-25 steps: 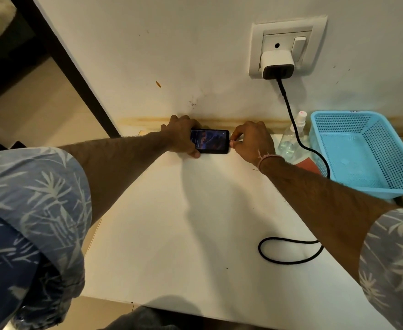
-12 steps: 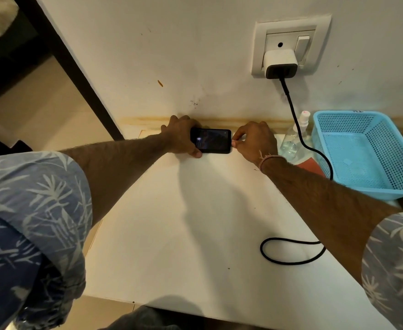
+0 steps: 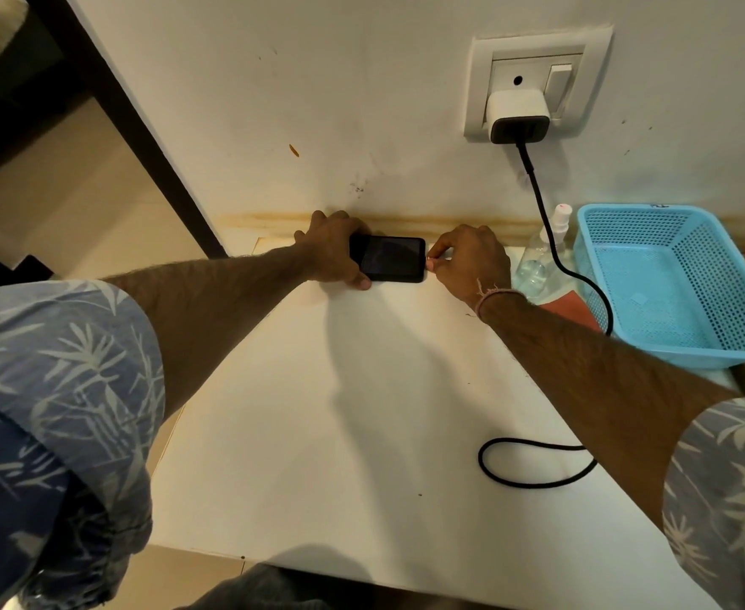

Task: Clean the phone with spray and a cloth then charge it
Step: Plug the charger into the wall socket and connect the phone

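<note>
Although the cleaning itself cannot be confirmed here, the task looks near its end: the spray bottle (image 3: 542, 253) and a reddish cloth (image 3: 570, 306) sit aside right of centre, and the charger (image 3: 519, 115) is in the wall socket at upper right. The phone (image 3: 389, 259) lies on the table (image 3: 361, 411) by the wall, screen dark. The left hand (image 3: 333, 253) clasps its left end; the right hand (image 3: 467, 261) pinches the cable's plug (image 3: 428, 260) at its right edge, whether seated is unclear.

Left hand (image 3: 333, 253) grips the phone (image 3: 390, 258); right hand (image 3: 469, 264) pinches at its end.
</note>
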